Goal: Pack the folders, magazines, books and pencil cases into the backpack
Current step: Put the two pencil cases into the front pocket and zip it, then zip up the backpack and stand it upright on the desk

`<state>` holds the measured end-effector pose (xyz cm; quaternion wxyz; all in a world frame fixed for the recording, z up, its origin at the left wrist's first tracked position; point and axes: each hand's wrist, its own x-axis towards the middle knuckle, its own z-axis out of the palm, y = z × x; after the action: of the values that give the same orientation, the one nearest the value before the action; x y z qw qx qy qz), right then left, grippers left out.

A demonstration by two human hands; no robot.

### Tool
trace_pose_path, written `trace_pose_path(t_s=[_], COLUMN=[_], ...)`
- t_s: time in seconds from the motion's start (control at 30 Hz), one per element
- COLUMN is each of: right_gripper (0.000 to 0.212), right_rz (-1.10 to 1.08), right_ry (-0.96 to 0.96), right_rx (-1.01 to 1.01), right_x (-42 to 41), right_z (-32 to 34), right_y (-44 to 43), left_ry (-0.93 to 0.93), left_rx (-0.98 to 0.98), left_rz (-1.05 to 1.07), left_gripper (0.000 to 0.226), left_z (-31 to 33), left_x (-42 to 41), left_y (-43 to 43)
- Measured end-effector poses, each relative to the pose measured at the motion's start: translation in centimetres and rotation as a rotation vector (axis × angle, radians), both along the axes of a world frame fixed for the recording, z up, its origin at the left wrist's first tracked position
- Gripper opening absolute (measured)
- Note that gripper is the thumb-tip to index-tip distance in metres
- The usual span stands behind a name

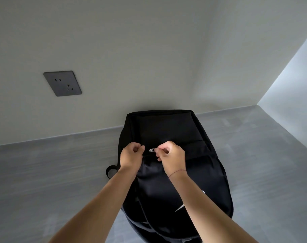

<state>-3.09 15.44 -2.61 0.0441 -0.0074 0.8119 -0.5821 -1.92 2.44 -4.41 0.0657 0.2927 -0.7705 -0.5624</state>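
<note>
Head view, looking forward and down. The pale wall (131, 50) fills the far half of the scene and meets a second, brighter wall at the far right corner. Below it runs the grey worktop (44, 172), which spans the full width. The black backpack (180, 181) lies on the worktop right of centre, its far end touching or nearly touching the wall and its near end running out of the bottom edge; a white mark shows on its near right face, and a black loop pokes out at its left side. Both forearms reach in from the near edge and meet over the middle of the backpack. The left hand (131, 156) is curled closed — its grip pinched on the black fabric just left of the zip line. The right hand (172, 156), with a thin red thread at the wrist, has thumb and forefinger clamped together on the zip pull (151, 150), a small silver piece between the two hands. A dark grey wall socket (62, 83) sits on the wall, far left, well apart from the backpack.
</note>
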Motion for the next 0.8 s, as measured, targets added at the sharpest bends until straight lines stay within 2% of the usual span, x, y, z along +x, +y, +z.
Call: trace_pose_path(t_s=[0.13,0.27,0.33,0.4,0.47,0.53,0.63,0.73,0.8], right_gripper=[0.006,0.008,0.01,0.009,0.008,0.008,0.008,0.007,0.006], right_rz=[-0.15,-0.347,-0.326,-0.265,-0.226,-0.213,-0.216,-0.224,-0.225], right_ry=[0.024,-0.026,-0.056,-0.064,-0.06,-0.058,-0.062,-0.078,-0.079], right_rx=[0.015,0.003,0.014,0.007,-0.021,-0.042,-0.031,-0.012,0.028], right_x=[-1.6,-4.1,-4.6,-4.4,-4.1,-4.0,-4.2,-4.8,-5.4], right_z=[-0.2,0.0,0.3,0.6,0.8,0.7,0.3,0.1,-0.1], right_y=[2.6,9.4,11.2,11.4,11.1,11.2,11.7,12.3,12.9], left_ry=[-0.024,-0.046,-0.027,0.066,0.161,0.224,0.256,0.314,0.343], left_rx=[-0.005,-0.052,-0.207,-0.474,-0.705,-0.815,-0.822,-0.784,-0.788], left_rz=[0.032,0.069,0.032,-0.06,-0.223,-0.399,-0.491,-0.433,-0.409], left_gripper=[0.008,0.006,0.007,0.021,0.033,0.034,0.028,0.011,0.011], left_z=[0.0,0.2,0.7,1.0,1.2,0.9,0.5,0.2,0.1], left_x=[0.0,0.0,-0.2,-0.7,-1.2,-1.7,-2.5,-3.1,-3.0], left_y=[-1.2,-2.5,-1.7,-0.1,2.1,4.5,7.1,7.7,7.6])
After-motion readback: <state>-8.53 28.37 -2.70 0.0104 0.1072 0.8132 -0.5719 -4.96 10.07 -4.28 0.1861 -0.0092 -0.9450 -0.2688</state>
